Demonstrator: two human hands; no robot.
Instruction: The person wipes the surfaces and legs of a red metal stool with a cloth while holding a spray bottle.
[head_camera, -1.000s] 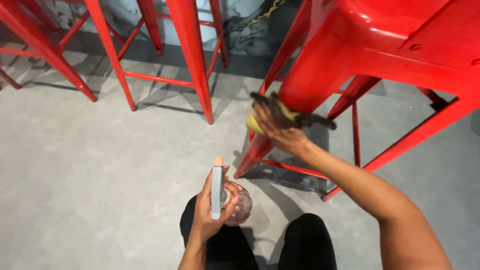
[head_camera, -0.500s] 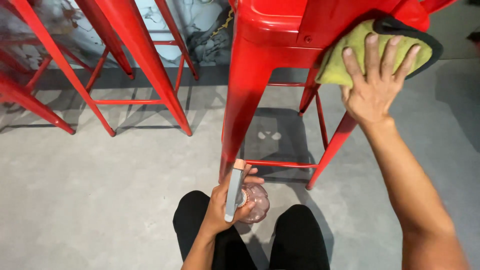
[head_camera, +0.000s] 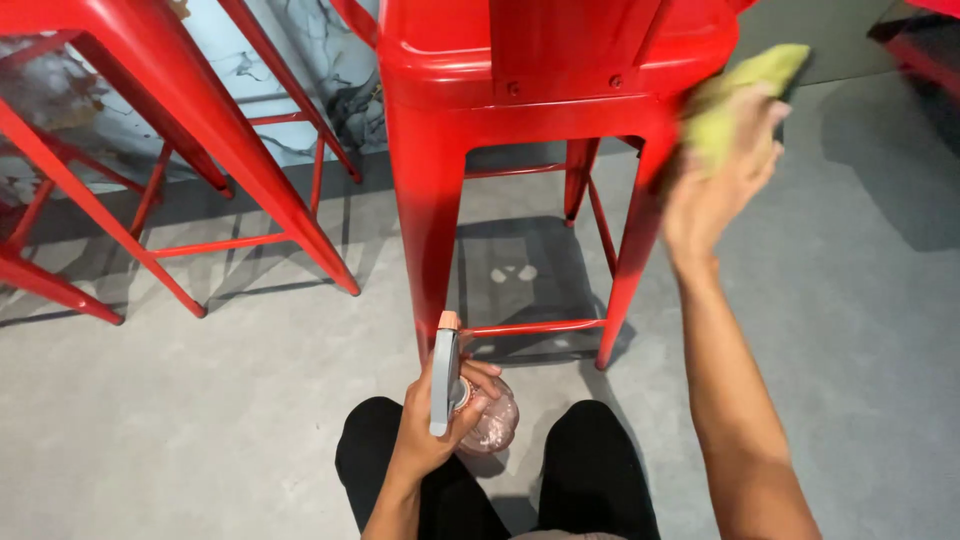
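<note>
A yellow-green cloth (head_camera: 735, 100) is pressed against the upper right corner of a red metal stool (head_camera: 545, 120) by the right hand (head_camera: 715, 185), fingers spread over it. A clear spray bottle (head_camera: 470, 405) with a grey trigger head is gripped in the left hand (head_camera: 430, 425), held low above the knees. Grey concrete floor (head_camera: 200, 420) is noted throughout; further red stools (head_camera: 150, 130) stand to the left.

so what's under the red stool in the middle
Grey floor with the stool's shadow and two pale spots. The seat's underside is hidden; so is the floor behind its legs.
</note>
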